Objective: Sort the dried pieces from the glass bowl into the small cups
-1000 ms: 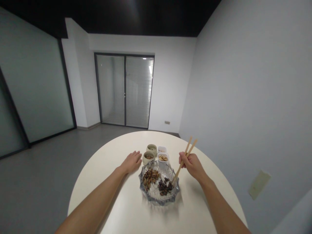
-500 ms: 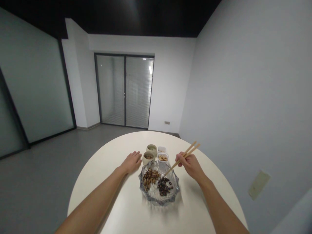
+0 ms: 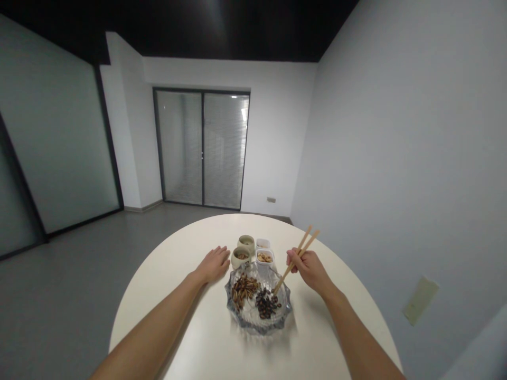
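My right hand (image 3: 309,267), just beyond the right side of the glass bowl (image 3: 261,329), has its fingers closed round a pair of chopsticks (image 3: 309,243). Half a second ago their tips lay at the dark pile's far left edge; now they have swung right, to its far right side within the bowl, and the upper ends stand steeper. I can't tell whether the tips pinch a piece. The dark pieces (image 3: 266,305) lie in the bowl's right half, the striped brown pieces (image 3: 245,288) unchanged in its left. My left hand (image 3: 216,263) hasn't moved: beyond the bowl's left rim, fingers stretched out, holding nothing, beside the near cup (image 3: 236,262).
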Tool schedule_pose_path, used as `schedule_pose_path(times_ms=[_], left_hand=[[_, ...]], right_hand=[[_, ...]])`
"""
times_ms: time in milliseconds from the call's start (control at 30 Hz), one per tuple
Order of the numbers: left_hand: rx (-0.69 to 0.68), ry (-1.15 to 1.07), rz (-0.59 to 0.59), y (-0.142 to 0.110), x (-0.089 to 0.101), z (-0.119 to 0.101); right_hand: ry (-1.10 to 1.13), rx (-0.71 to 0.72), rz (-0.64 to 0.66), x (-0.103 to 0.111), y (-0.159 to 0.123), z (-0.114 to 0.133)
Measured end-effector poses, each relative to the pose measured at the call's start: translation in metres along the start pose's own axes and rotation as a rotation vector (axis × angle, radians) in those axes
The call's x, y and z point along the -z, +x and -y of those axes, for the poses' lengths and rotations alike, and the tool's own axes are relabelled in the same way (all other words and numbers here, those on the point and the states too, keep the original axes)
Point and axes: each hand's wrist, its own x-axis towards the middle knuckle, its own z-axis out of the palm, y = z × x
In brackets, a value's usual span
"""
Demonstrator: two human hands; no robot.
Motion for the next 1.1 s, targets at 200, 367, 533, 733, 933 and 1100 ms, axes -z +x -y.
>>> schedule_pose_path(times_ms=[200,367,533,733,933,1100], left_hand=[[0.009,-0.018,0.005,-0.0005,0.0005,-0.0004],[0.000,-0.019,0.004,-0.0006,0.0014,-0.0006],[0.004,-0.018,0.002,-0.0001,0.0007,-0.0003],[-0.002,-0.011,-0.001,0.0005,-0.0009,0.0013],[-0.007,-0.006,-0.003,0.0007,-0.0019,0.0026],[-0.007,-0.002,-0.001,0.0012,-0.0033,0.0037]], right_hand=[[0.019,0.015,0.037,-0.0060,0.0006,-0.0052],[0.047,0.039,0.018,-0.0086,0.0010,-0.0070],[0.010,0.033,0.051,-0.0100,-0.0002,-0.0055],[0.005,0.020,0.011,-0.0059,-0.0010,0.0000],[-0.034,0.046,0.055,-0.0081,-0.0015,-0.0018],[-0.017,0.008,0.031,-0.0065,-0.0018,0.0002]])
